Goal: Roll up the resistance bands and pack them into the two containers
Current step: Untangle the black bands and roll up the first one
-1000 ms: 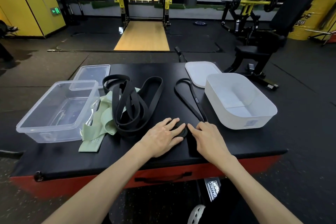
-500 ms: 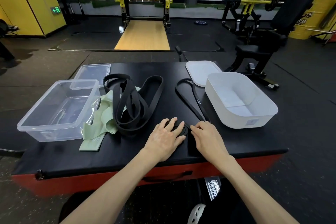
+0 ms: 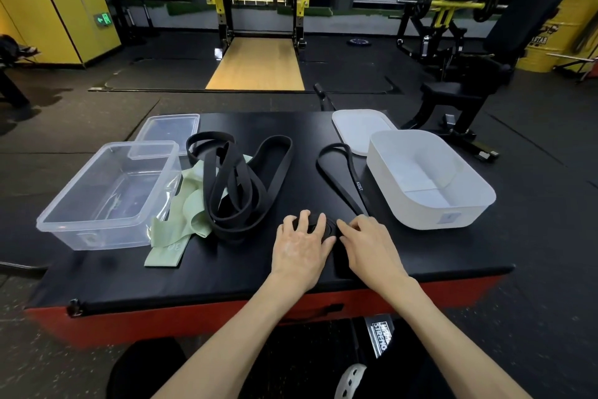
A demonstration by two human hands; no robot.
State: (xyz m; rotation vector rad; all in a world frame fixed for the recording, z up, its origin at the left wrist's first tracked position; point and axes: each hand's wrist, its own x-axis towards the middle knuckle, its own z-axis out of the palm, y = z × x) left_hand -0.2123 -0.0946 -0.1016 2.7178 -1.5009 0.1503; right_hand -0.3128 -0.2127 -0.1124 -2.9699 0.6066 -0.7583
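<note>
I see a black table (image 3: 226, 272) with two boxes on it. The clear box (image 3: 106, 235) sits on the left and the white box (image 3: 430, 215) on the right. There are two lids, a clear lid (image 3: 171, 128) and a white lid (image 3: 359, 126), each lying behind its box.

Between the boxes is a pile of black bands (image 3: 239, 185) on top of some green bands (image 3: 181, 220). I cannot count them.

One thin black band (image 3: 358, 186) lies near the white box. Its long loop points away from me, leaning a bit left. Its near end is a small roll (image 3: 328, 230) close to the table's front edge.

My left hand (image 3: 301, 246) lies on the roll with fingers spread, pressing it. My right hand (image 3: 369, 246) touches the band just beside the roll. I cannot tell if it pinches.
</note>
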